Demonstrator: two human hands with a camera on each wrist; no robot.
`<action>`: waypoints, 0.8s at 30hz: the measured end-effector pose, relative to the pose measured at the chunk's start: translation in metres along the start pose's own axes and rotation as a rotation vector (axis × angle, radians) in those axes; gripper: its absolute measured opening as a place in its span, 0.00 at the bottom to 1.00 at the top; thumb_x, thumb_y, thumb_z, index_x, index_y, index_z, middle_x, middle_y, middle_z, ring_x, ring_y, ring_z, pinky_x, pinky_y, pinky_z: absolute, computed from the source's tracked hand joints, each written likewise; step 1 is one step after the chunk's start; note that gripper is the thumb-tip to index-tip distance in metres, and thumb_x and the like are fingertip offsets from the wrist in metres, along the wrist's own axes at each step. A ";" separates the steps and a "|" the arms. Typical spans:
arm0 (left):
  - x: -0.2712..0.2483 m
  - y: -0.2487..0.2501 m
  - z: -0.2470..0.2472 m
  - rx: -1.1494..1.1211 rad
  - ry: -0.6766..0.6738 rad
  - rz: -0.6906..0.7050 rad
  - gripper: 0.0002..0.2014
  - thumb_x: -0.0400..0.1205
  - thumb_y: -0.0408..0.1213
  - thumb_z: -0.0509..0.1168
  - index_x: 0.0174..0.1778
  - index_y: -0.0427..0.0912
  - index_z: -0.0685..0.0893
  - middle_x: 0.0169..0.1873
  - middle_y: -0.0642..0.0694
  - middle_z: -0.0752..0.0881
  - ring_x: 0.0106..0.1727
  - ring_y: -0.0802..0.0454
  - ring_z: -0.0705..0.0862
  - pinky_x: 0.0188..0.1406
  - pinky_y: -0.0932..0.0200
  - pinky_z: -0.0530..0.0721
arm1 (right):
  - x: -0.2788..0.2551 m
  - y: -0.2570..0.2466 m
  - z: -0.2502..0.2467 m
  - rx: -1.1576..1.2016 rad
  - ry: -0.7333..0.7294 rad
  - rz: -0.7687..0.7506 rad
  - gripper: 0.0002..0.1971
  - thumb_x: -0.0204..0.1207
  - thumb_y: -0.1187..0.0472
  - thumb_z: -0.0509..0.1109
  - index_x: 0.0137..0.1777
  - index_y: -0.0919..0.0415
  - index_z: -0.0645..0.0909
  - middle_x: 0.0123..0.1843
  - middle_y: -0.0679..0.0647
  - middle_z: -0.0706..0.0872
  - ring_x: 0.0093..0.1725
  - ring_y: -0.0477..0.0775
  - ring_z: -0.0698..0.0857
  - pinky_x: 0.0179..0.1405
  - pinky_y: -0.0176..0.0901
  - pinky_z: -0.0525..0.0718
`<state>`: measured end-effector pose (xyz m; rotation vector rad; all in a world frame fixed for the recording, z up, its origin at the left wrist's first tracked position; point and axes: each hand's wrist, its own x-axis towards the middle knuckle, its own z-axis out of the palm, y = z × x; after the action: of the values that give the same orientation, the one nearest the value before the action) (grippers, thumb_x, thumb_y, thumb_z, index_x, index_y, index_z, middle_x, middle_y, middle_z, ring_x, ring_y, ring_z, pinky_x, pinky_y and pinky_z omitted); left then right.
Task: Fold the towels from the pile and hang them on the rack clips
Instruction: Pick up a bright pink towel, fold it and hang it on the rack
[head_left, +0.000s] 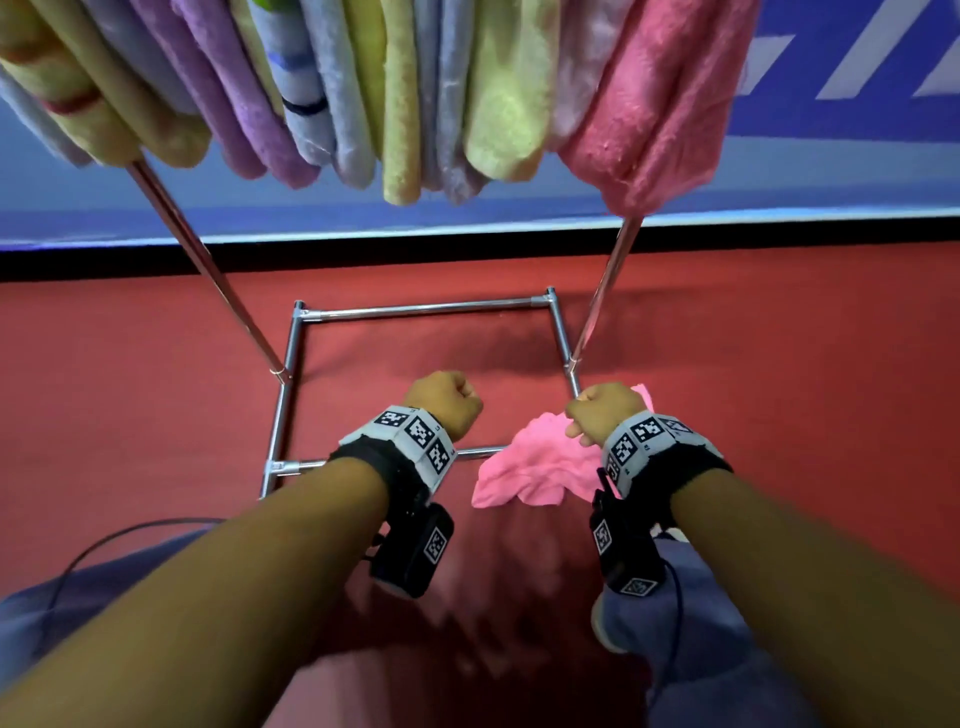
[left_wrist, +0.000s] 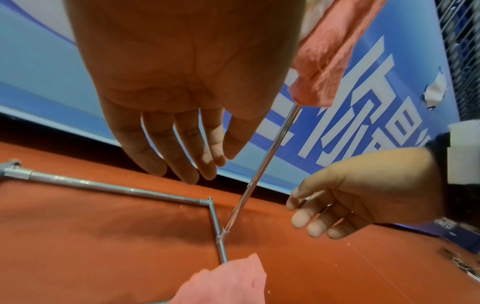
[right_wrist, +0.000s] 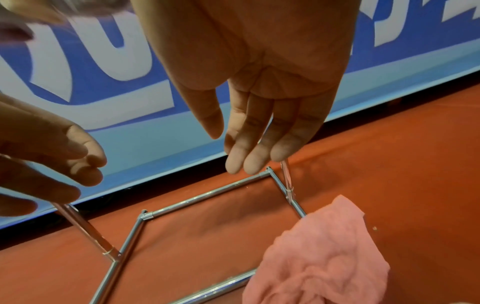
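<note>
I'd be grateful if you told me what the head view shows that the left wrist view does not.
Only the head view shows the row of hung towels and both wristbands. Only the left wrist view shows the left hand from the palm side, fingers straight and empty, and the wall lettering. Both show the right hand, the pink towel on the floor and the rack base.

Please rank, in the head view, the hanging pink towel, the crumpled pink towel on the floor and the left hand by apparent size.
1. hanging pink towel, though it is nearer the camera
2. crumpled pink towel
3. left hand
</note>
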<state>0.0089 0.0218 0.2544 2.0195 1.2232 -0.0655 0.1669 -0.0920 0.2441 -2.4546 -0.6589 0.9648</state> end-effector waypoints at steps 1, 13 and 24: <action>0.006 -0.006 0.010 -0.001 -0.021 -0.016 0.06 0.79 0.36 0.63 0.44 0.42 0.85 0.46 0.39 0.89 0.52 0.41 0.86 0.49 0.55 0.80 | 0.008 0.008 0.006 0.013 -0.014 0.017 0.07 0.73 0.62 0.65 0.36 0.59 0.83 0.44 0.59 0.92 0.40 0.57 0.87 0.51 0.48 0.86; 0.086 -0.066 0.112 0.167 -0.138 -0.144 0.12 0.81 0.38 0.60 0.56 0.41 0.84 0.54 0.39 0.87 0.56 0.39 0.83 0.50 0.55 0.78 | 0.090 0.096 0.073 -0.071 -0.100 0.199 0.13 0.77 0.59 0.62 0.50 0.65 0.85 0.52 0.61 0.88 0.53 0.62 0.87 0.60 0.52 0.82; 0.170 -0.094 0.203 0.217 -0.230 -0.144 0.14 0.81 0.42 0.61 0.61 0.44 0.79 0.60 0.40 0.83 0.60 0.41 0.81 0.50 0.59 0.73 | 0.183 0.170 0.118 -0.012 0.014 0.290 0.21 0.76 0.60 0.65 0.69 0.58 0.72 0.62 0.61 0.82 0.61 0.63 0.81 0.53 0.41 0.75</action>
<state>0.0930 0.0443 -0.0129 2.0351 1.2542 -0.5059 0.2476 -0.1004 -0.0203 -2.6130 -0.3084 1.0500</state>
